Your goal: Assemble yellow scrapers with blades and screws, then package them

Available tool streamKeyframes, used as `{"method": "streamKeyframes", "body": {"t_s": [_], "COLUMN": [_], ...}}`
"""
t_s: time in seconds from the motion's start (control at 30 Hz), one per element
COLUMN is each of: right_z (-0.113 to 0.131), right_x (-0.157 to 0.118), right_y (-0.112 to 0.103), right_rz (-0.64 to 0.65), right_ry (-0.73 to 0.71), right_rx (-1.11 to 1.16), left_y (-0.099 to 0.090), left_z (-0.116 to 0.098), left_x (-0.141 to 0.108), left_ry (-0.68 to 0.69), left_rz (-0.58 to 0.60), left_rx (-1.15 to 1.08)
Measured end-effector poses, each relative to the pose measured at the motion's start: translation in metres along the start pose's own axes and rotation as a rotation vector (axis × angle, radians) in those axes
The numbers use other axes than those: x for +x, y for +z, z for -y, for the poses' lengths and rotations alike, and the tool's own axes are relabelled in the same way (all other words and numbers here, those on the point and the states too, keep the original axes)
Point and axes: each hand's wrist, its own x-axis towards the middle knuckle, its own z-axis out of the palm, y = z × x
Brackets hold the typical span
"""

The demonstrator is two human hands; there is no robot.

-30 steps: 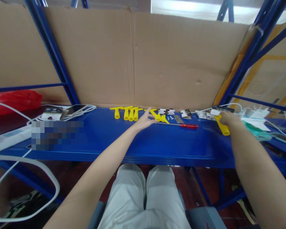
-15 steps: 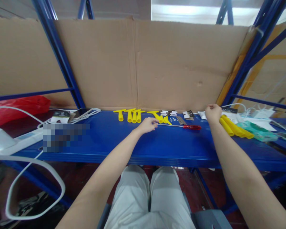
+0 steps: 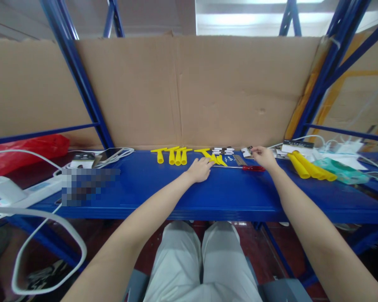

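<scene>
My left hand rests palm down on the blue shelf, its fingers stretched out toward the tip of a screwdriver. The screwdriver lies crosswise, its red handle toward my right hand. Just beyond my left fingers are yellow T-shaped plastic pieces, some with slanted blades. My right hand has its fingertips closed on the right edge of a small black-and-white card packet. Between the hands lie a stack of small white-and-black boxes and a grey metal strip.
Several yellow T-handled pieces stand in a row at the back. More yellow tubes lie right, beside a green plastic pack. Left are a white power strip, cables and a red bag. Cardboard walls the back.
My right hand has moved left from the white items at the back right to the card packet. My left hand has opened out flat and shifted slightly toward me. The view has tilted a little.
</scene>
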Motion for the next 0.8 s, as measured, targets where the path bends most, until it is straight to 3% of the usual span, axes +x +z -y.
{"method": "streamKeyframes", "body": {"t_s": [0.13, 0.37, 0.8], "right_z": [-0.003, -0.002, 0.002], "right_x": [0.001, 0.0, -0.003], "right_y": [0.004, 0.005, 0.005], "right_rz": [0.014, 0.066, 0.105], "right_ry": [-0.026, -0.015, 0.015], "right_rx": [0.016, 0.035, 0.083], "left_y": [-0.008, -0.02, -0.032], "left_z": [-0.009, -0.009, 0.029], "left_x": [0.012, 0.027, 0.011], "left_ry": [0.098, 0.04, -0.014], "left_rz": [0.052, 0.201, 0.335], "left_rx": [0.076, 0.011, -0.138]}}
